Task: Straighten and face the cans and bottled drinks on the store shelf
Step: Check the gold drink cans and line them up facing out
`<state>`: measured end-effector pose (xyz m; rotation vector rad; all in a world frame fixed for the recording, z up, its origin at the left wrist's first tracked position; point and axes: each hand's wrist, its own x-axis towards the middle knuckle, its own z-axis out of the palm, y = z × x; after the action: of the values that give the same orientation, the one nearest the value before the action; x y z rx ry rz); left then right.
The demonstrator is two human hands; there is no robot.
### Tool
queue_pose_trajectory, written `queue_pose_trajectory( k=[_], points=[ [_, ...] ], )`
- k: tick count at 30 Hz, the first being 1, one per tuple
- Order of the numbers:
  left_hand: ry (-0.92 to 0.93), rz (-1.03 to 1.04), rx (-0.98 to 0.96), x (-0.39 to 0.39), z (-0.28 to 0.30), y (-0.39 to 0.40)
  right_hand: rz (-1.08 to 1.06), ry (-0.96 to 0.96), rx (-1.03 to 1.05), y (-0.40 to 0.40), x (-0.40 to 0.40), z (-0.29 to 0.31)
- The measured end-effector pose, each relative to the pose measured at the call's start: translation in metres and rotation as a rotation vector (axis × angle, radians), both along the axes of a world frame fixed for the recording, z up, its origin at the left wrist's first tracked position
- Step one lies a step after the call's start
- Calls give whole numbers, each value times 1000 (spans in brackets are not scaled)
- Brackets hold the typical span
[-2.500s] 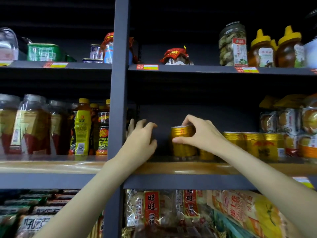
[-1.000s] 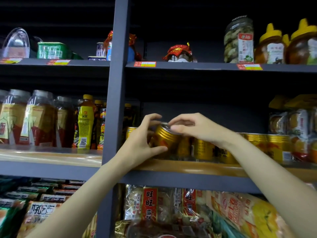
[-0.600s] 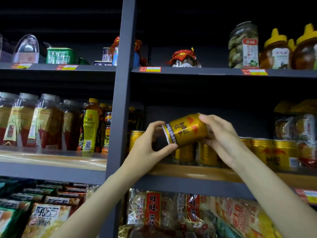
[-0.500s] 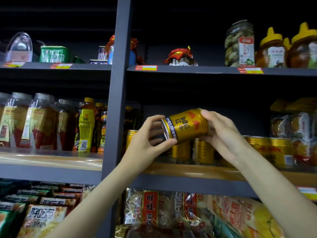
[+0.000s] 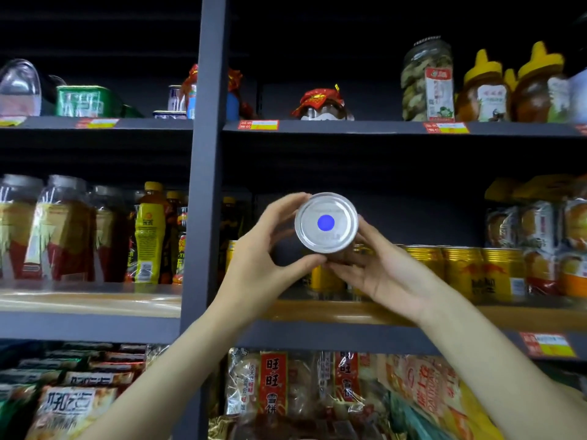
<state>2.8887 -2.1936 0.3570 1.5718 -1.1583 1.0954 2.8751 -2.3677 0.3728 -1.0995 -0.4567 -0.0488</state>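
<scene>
Both hands grip one small gold metal can (image 5: pixel 326 222), left hand (image 5: pixel 259 260) and right hand (image 5: pixel 379 274) cupping its sides. Its silver end with a blue dot faces outward. More gold cans (image 5: pixel 460 268) stand just behind the right hand.

Shop, stocked shelves (image 5: pixel 381 128), price tags (image 5: pixel 258 125)

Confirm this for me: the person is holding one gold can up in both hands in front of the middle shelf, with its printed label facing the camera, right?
Not quite. Both the left hand and the right hand do hold the can up in front of the middle shelf, but the head view shows its silver end with a blue dot facing the camera, not the printed label.
</scene>
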Motion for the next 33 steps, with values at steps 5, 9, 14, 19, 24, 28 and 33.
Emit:
queue_pose_trajectory(
  k=[5,9,14,19,24,28,33],
  points=[
    [15,7,87,-1,1,3,62,4,40,0,2,-1],
    [159,-80,108,-3,2,4,-32,-61,98,1,2,-1],
    [501,-338,7,-4,-3,6,-489,-492,-106,-2,4,-3],
    [678,-403,-36,6,0,3,-573,-751,-282,4,-1,-11],
    [476,-328,-73,8,-3,8,-452,-675,-247,3,-5,-6],
    [294,-225,-50,6,-8,7,-417,-622,-181,9,-7,-9],
    [148,59,106,23,-7,17,-845,-1021,-575,6,-17,-8]
  ],
)
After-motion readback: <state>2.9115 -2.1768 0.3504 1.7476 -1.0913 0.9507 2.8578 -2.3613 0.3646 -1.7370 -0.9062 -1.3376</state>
